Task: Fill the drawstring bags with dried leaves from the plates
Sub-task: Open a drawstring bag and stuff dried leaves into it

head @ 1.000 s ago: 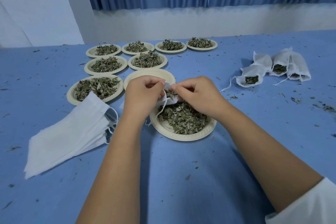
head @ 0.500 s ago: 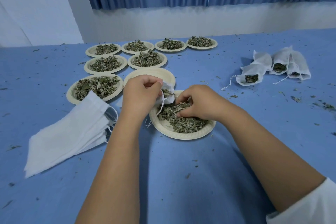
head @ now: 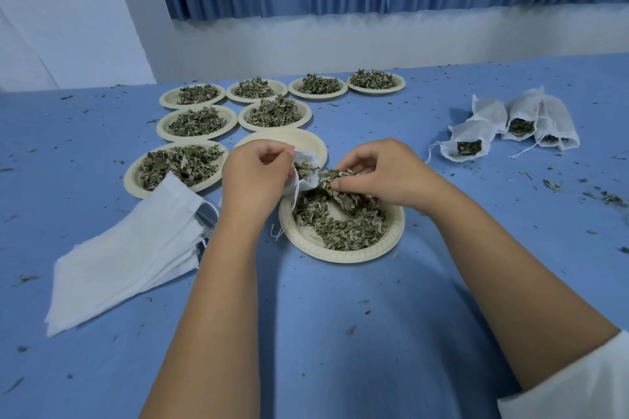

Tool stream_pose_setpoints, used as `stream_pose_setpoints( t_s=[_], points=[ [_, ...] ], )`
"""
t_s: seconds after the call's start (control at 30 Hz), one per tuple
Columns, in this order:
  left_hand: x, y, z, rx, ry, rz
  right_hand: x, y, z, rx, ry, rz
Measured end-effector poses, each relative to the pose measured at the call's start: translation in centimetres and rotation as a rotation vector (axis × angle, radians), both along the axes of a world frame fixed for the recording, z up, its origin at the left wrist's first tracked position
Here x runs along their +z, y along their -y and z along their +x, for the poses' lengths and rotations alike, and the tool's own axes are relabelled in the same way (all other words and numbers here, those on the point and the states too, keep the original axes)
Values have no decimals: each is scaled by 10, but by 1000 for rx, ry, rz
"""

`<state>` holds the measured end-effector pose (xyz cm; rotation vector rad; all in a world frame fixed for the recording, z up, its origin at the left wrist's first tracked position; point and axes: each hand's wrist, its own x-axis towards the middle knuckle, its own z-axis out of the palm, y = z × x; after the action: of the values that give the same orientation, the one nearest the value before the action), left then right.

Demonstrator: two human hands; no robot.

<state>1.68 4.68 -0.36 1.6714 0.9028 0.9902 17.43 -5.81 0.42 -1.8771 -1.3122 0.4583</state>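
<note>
My left hand (head: 253, 177) grips a small white drawstring bag (head: 306, 168) by its mouth, holding it open above the near paper plate (head: 343, 255). Dried leaves show inside the bag. My right hand (head: 384, 172) pinches a clump of dried leaves (head: 335, 180) right at the bag's opening, lifted off the leaf pile (head: 340, 221) on that plate. The bag's string hangs down to the plate's left rim.
A stack of flat white bags (head: 126, 255) lies at the left. Several plates of leaves (head: 272, 110) and one bare plate (head: 299, 139) sit behind my hands. Filled bags (head: 510, 126) lie at the right. Leaf crumbs scatter over the blue table (head: 340, 333).
My right hand dipped into the plate's leaves, took a clump and has lifted it to the bag's mouth. My left hand has kept hold of the bag.
</note>
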Motion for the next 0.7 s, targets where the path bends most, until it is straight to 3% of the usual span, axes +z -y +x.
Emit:
stream_pose_setpoints(
  t_s=[0.27, 0.43, 0.57, 0.7],
  points=[
    [0, 1, 1, -14, 7, -13, 7, 2, 5, -75, -444, 212],
    [0, 3, 5, -62, 51, -133, -1, -7, -6, -37, -729, 333],
    [1, 4, 7, -77, 95, -182, -7, -11, -12, -15, -732, 351],
    [2, 5, 8, -95, 119, -235, -10, -11, -13, -46, -534, 339]
  ],
)
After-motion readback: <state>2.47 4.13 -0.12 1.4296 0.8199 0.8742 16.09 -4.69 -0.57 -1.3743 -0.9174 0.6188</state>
